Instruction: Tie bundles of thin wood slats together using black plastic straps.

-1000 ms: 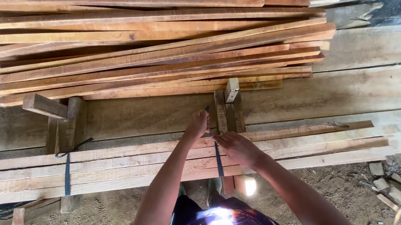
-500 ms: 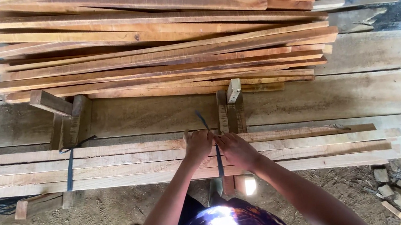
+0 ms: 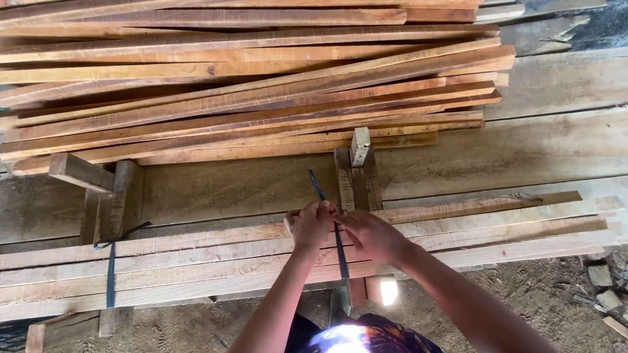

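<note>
Nearest the camera, both forearms reach away from the body toward the bundle of wooden slats, which lies flat on supports with its long axis running left to right across the view. The dark strap crosses that bundle at a right angle, running near to far over the top of the slats, so the strap's line sits square to the wood's line.

The right hand rests on the slats just to the right of the strap, fingers curled down at the bundle's far edge where the strap turns over it. The left hand sits just to the left of the strap, closed around its upper part; whether it pinches the strap itself or only presses beside it, I cannot tell exactly. Both hands meet at the same spot, touching or nearly so, neither one clearly nearer to the strap than the other.

From between the hands the strap's loose end rises and points away, toward the far side, slightly tilted left.

To the left, a second dark strap already wraps the same bundle. Beyond the hands stand short upright wooden blocks on a broad plank, and farther still lies a loose stack of boards.
</note>
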